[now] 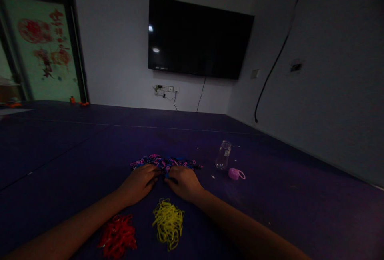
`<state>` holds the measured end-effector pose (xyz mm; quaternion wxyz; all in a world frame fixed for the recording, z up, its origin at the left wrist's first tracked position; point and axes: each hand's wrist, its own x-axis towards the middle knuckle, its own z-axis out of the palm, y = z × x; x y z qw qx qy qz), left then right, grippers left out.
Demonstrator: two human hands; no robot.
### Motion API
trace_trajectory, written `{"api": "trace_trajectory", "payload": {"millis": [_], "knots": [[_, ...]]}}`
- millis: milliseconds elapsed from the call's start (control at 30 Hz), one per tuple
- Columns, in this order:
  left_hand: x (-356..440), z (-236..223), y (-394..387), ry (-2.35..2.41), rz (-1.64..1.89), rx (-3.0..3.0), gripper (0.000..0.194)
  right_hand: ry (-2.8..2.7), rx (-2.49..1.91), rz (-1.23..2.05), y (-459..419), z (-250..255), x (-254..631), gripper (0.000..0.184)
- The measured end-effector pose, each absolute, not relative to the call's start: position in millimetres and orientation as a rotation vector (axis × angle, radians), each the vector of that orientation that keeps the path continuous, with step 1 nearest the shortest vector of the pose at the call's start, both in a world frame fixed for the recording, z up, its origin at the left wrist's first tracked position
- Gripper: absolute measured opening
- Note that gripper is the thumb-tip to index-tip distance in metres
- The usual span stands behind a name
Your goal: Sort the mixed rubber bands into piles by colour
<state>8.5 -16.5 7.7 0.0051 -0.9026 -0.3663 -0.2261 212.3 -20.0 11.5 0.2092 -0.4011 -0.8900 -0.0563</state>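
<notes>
A mixed heap of small pink, blue and dark rubber bands (154, 158) lies on the dark purple surface ahead of me. My left hand (142, 182) rests at the near side of the heap, fingers bent and their tips in among the bands. Close beside it, my right hand (183, 180) is curled over the heap too, with a bit of blue at its thumb. The fingertips of both are partly hidden and dim. Nearer to me, between the forearms, are a pile of yellow rubber bands (169, 223) and a pile of red rubber bands (118, 237).
Right of the heap stands a clear open bottle (222, 157), with a pink looped cap (235, 173) beside it. Tiny white scraps are scattered around them. A wall-mounted television (201, 38) hangs beyond, and a black cable (274, 66) dangles along the right wall.
</notes>
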Motion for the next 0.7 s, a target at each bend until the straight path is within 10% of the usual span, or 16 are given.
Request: {"api": "trace_trajectory", "payload": {"millis": [700], "knots": [[9.2,10.8,-18.8,-1.140,-0.706,-2.817,0.028,-2.465,-1.112,-0.156,-22.5,13.7,213.5,0.015]]}}
